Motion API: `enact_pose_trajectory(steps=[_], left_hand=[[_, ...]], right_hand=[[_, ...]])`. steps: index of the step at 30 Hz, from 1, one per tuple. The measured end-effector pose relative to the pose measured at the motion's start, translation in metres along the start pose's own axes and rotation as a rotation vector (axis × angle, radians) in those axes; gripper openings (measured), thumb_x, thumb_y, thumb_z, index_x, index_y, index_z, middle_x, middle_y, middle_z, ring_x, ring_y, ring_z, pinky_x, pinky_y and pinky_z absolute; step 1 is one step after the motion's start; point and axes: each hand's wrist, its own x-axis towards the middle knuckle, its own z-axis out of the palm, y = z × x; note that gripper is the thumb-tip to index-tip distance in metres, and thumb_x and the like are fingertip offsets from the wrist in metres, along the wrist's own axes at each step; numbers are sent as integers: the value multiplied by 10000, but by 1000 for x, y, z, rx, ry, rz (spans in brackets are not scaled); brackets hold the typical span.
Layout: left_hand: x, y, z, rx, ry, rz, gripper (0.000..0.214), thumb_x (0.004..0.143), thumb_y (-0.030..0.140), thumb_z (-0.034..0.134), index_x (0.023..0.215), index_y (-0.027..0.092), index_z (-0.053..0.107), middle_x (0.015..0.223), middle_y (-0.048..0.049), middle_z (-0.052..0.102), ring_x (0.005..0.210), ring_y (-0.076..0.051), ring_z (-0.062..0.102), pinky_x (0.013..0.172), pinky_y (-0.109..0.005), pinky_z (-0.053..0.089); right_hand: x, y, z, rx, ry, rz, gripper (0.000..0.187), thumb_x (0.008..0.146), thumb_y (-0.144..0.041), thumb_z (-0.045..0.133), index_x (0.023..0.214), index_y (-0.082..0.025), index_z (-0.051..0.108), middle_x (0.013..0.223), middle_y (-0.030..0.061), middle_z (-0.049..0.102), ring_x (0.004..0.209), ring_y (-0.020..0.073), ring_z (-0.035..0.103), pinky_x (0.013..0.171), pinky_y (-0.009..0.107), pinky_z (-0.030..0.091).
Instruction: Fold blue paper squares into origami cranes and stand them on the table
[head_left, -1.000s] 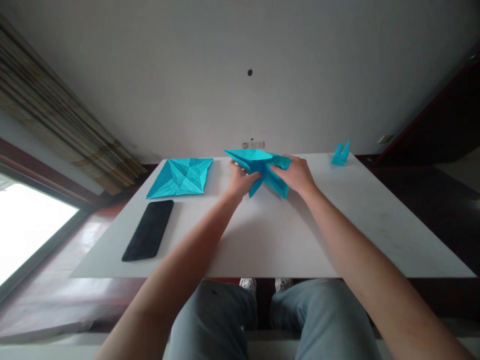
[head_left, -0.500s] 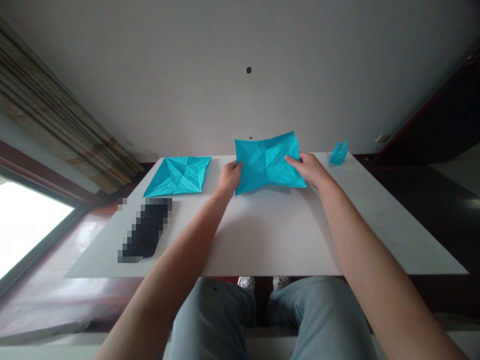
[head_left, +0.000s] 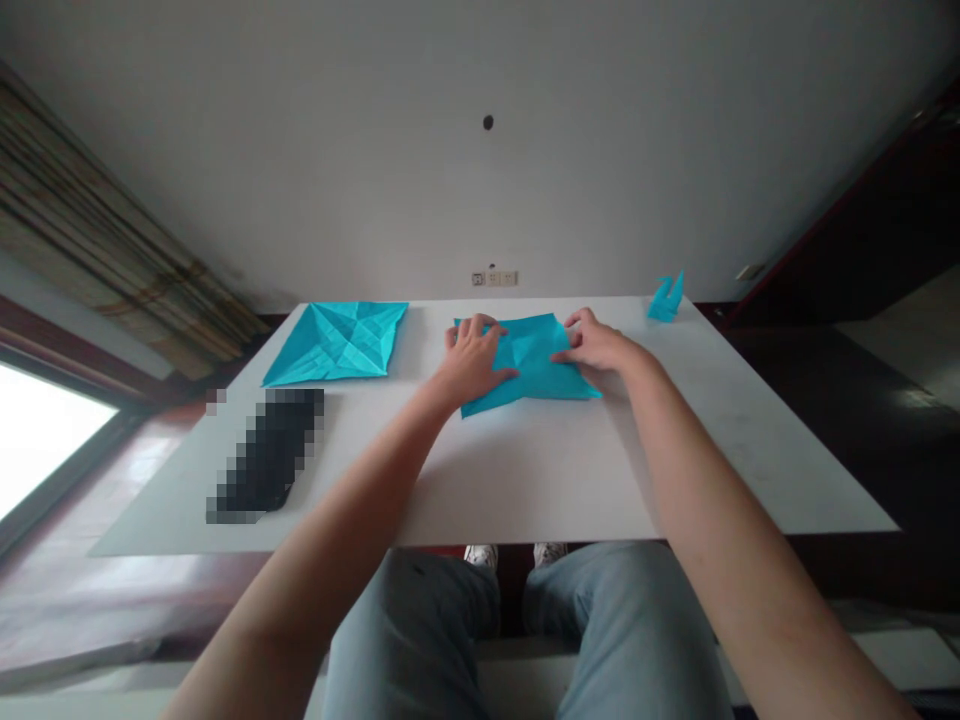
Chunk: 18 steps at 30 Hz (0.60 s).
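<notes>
This is an indoor room, plain and domestic-looking, perhaps a home or a quiet small office; the pictures do not settle which. A white rectangular table stands in the middle, with a sheet of turquoise folding paper on it, which suggests a craft session rather than industrial work. Behind the table's far edge rises a bare pale-grey painted wall with a white row of electrical sockets. On the left, a bright window is edged by a striped beige-and-brown curtain. A glossy reddish-brown floor runs beneath, and a dark red door frame stands far right.
</notes>
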Motion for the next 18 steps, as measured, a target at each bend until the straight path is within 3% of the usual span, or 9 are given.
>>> enact_pose_trajectory(steps=[2,4,6,8,10,13,16,18], left_hand=[[-3,10,7,-41,-138,115,864,1057,647,734,1767,200,528,1869,-200,435,1732,-452,416,1452,-637,291],[-5,18,14,-57,-247,154,1122,995,832,725,1865,204,397,1970,-188,287,1844,-448,228,1502,-635,180],[-7,22,20,-40,-277,117,1351,882,981,740,1910,224,297,2011,-188,126,1886,-442,51,1515,-658,72],[-7,22,25,-8,-255,76,1418,853,1045,698,1923,227,254,2012,-193,60,1890,-427,10,1517,-648,46],[-6,17,30,21,-202,49,1379,909,1049,615,1923,190,245,2006,-199,78,1890,-410,42,1526,-606,64],[-1,8,39,8,-117,-30,1342,967,1009,572,1907,102,261,1991,-236,121,1887,-413,75,1530,-581,99],[6,2,43,-122,5,-72,1094,1087,842,546,1842,63,408,1960,-273,236,1875,-418,162,1520,-585,149],[8,0,41,-228,36,-89,883,1170,704,446,1755,48,530,1915,-280,368,1859,-404,244,1509,-579,181]], right_hand=[[-1,-5,0,-137,47,-9,802,743,-427,1027,1413,-268,617,1234,103,796,1065,360,779,1033,560,622],[-5,-12,-1,-205,-21,-102,755,841,-380,932,1518,-269,617,1407,135,747,1224,373,763,1133,569,585],[-11,-19,-3,-294,-114,-176,659,916,-413,856,1545,-314,686,1582,144,687,1429,413,683,1251,612,510],[-16,-25,-5,-400,-204,-172,702,952,-553,815,1621,-374,697,1793,111,565,1621,470,527,1350,667,405],[-21,-27,-9,-465,-301,-134,920,930,-697,804,1770,-400,575,1941,61,407,1742,505,372,1410,693,322],[-23,-27,-13,-497,-392,-92,1197,849,-784,851,1882,-393,391,2003,46,274,1824,514,227,1457,716,227],[-29,-33,-10,-488,-353,-50,1188,852,-743,881,1877,-377,404,1993,71,297,1833,502,222,1458,741,202],[-44,-43,-5,-492,-259,-19,1132,871,-675,905,1847,-310,464,1952,138,386,1804,517,280,1440,764,221]])
